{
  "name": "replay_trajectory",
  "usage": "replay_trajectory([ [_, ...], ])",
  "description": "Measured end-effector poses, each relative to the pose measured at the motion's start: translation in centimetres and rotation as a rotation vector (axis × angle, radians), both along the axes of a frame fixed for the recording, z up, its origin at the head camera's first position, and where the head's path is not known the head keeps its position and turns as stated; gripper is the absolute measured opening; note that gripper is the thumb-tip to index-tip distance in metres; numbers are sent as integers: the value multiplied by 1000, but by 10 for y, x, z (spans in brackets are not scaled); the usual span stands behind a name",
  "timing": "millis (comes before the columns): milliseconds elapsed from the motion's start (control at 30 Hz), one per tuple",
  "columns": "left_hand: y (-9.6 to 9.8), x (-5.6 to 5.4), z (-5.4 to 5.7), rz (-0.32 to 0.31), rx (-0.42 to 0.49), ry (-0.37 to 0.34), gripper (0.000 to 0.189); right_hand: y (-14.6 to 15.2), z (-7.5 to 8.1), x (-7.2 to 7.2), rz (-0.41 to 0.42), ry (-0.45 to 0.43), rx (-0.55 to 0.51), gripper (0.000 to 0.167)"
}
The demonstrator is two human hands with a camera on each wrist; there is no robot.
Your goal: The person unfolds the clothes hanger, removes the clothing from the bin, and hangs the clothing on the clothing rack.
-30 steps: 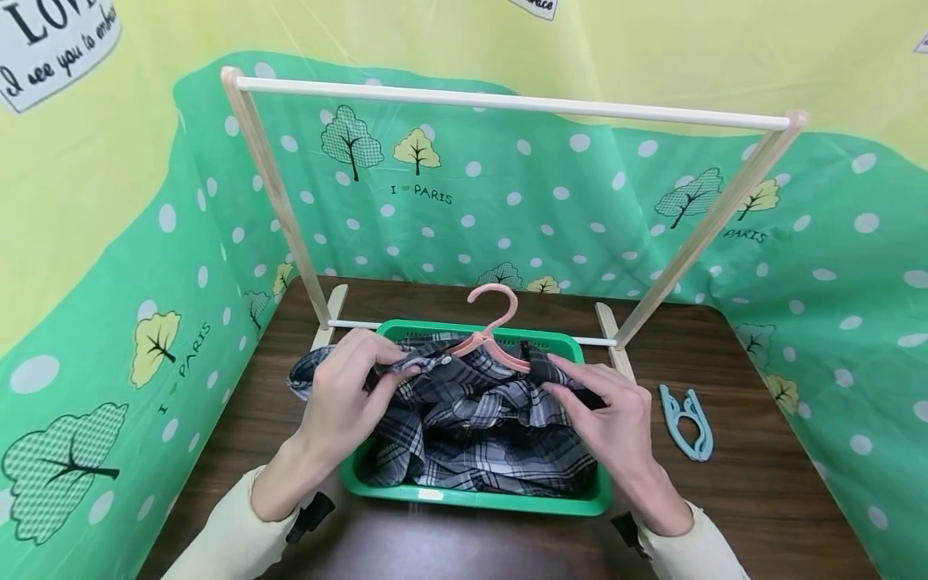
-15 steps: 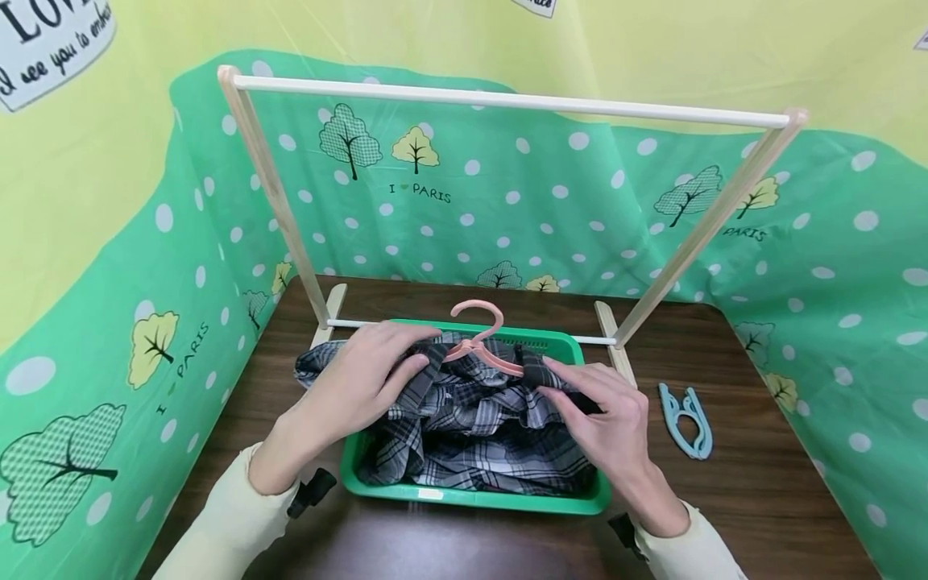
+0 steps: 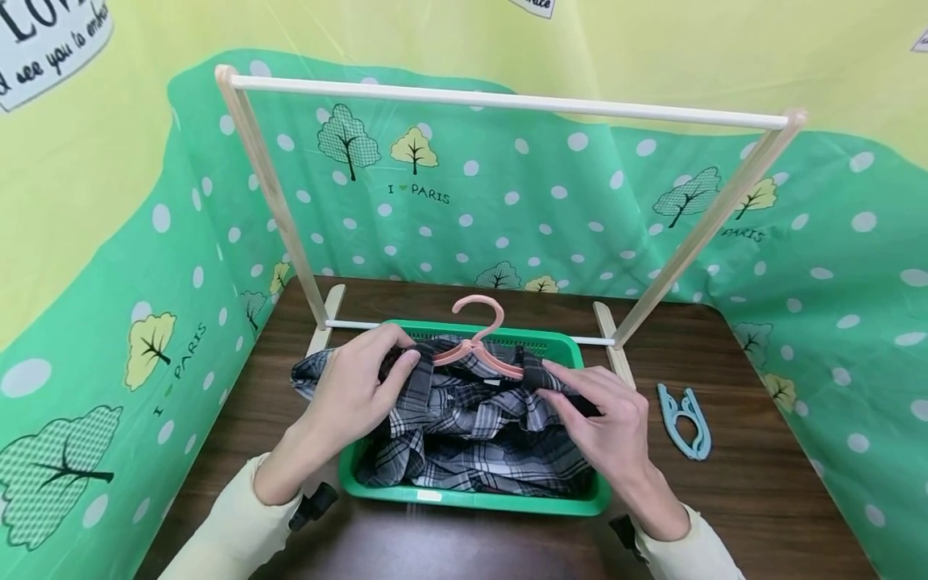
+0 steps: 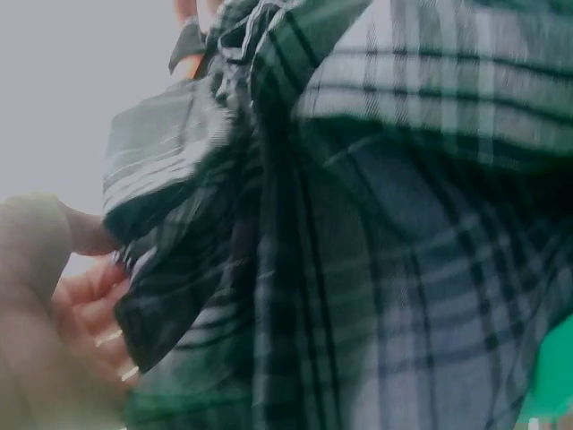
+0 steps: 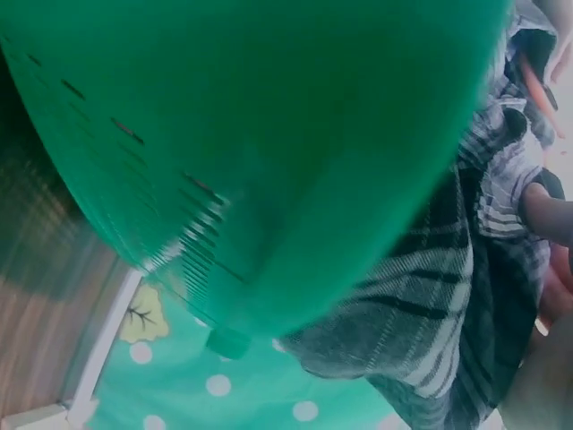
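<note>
A dark grey plaid shirt [image 3: 482,459] lies bunched in a green basket [image 3: 500,501], its collar raised toward the back rim. Inside the collar sits a pink hanger [image 3: 464,352], with its hook standing up above the cloth. My left hand [image 3: 355,387] pinches the shirt's left collar side between thumb and fingers; the left wrist view shows the cloth [image 4: 385,269] hanging beside that hand. On the other side, my right hand [image 3: 609,411] pinches the collar near the hanger's right arm. Cloth covers the ends of the hanger's arms.
A wooden rack with a white top rail [image 3: 507,102] stands behind and over the basket. To the right on the dark wood table [image 3: 783,515] lies a folded light-blue hanger [image 3: 685,423]. Patterned green and yellow cloth [image 3: 464,217] encloses the back and sides.
The pink hanger has shifted slightly left and lower, and the left collar side now lies over its left arm. My left hand has changed its hold there; my right hand has barely moved.
</note>
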State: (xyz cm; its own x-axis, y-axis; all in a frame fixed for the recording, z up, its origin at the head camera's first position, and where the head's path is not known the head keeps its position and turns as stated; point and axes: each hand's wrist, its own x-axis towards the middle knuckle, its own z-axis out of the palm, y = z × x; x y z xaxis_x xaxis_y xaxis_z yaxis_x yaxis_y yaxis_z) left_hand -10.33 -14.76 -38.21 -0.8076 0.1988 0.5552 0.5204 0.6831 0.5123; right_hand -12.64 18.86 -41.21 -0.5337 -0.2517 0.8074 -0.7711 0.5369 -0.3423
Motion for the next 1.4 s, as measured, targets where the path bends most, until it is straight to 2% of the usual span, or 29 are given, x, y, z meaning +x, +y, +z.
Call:
replay_trajectory([
  [67, 1, 1, -2, 3, 2, 30, 6, 1, 1, 1, -9, -25, 9, 40],
  [133, 0, 0, -4, -23, -29, 39, 8, 2, 2, 3, -19, -57, 13, 31],
  [200, -2, -1, -5, -63, -83, 39, 12, 4, 2, 4, -28, -88, 11, 35],
  [267, -5, -3, -6, -106, -130, 29, 15, 5, 1, 4, -33, -103, 8, 46],
  [333, -6, -4, -7, -123, -147, 24, 17, 6, -1, 4, -28, -107, 10, 48],
  [600, -3, -7, -8, -204, -99, 71, 15, 0, 6, 3, 20, -193, -16, 43],
  [767, 0, -6, -9, -227, -95, 77, 15, -11, 13, 2, 31, -279, -112, 36],
  [900, 1, -6, -8, -224, -88, 108, 16, -18, 16, 4, 59, -291, -124, 36],
  [1100, 3, -5, -9, -201, -76, 143, 17, -17, 18, 6, 81, -233, 35, 49],
  [1200, 3, -4, -9, -181, -71, 125, 14, -14, 17, 4, 81, -222, 66, 50],
  [1400, 3, -4, -7, -96, -7, 57, 6, -11, 12, 2, 79, -205, 85, 46],
])
